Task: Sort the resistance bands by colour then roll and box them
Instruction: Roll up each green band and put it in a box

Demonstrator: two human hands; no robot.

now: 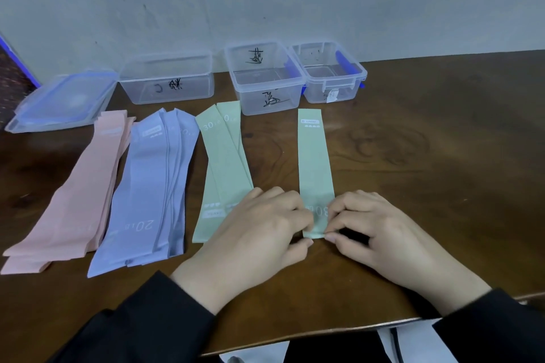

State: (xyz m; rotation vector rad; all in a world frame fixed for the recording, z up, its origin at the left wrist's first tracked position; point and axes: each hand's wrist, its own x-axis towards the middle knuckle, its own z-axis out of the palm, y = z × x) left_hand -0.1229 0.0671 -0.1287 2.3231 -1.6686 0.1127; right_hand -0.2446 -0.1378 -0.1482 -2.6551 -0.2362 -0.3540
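Fingers [306,222] of our left hand [259,233] and right hand [380,233] are pinching the near end of the single green band [315,162], curling round its corners to start a roll. We are working it flat on the surface [427,171], apart from the green pile [224,165], purple pile [153,186] and pink pile [79,194]. It is looking thin, soft and floppy, probably stretchy, so we are judging the best hold is both edges of the near end, keeping the roll tight. Open boxes [265,79] are waiting behind.
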